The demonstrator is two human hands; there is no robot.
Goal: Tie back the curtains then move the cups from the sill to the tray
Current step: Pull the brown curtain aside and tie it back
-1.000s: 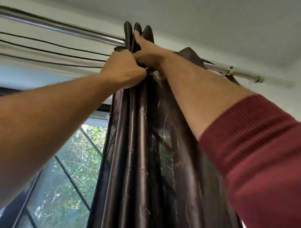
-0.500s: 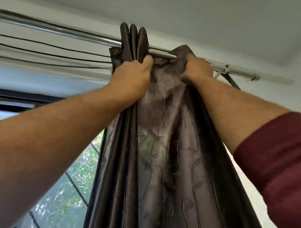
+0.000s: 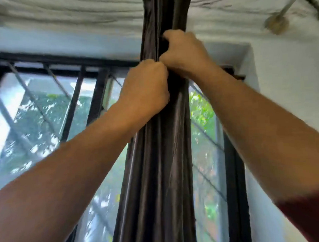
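A dark brown shiny curtain (image 3: 156,166) hangs gathered into a narrow bundle down the middle of the view. My left hand (image 3: 146,87) is closed around the bundle from the left. My right hand (image 3: 183,51) grips the same bundle just above it, fingers curled into the folds. The two hands touch. Both forearms reach up from the bottom corners, and a red sleeve (image 3: 310,215) shows on my right arm. No cups, sill or tray are in view.
A window with black bars (image 3: 73,105) and green foliage outside fills the space behind the curtain. The white wall (image 3: 284,98) and window recess lie to the right. A blurred rod bracket (image 3: 276,24) is at the top right.
The view has dropped from the rod to the window. The curtain, spread between my hands half a second ago, is now bunched tight, with both hands together lower on it.
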